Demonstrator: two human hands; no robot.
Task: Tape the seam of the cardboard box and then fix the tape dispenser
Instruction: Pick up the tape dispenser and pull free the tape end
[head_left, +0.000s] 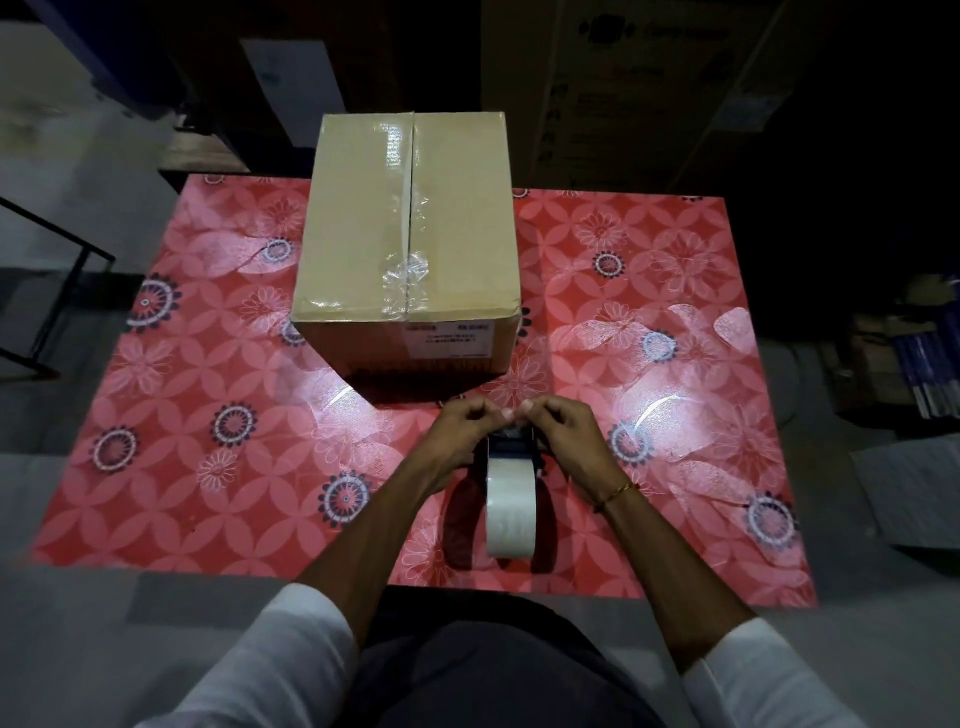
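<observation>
We see left hand and right hand, each grip pinching tape end | tape dispenser beneath them on table | cardboard box beyond, seam taped | box label unreadable.

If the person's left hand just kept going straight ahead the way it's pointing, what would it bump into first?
Probably the right hand: the left hand points forward and inward, and their fingertips already nearly meet above the tape dispenser. Past that, the cardboard box stands next in line, though depth is hard to judge.
</observation>
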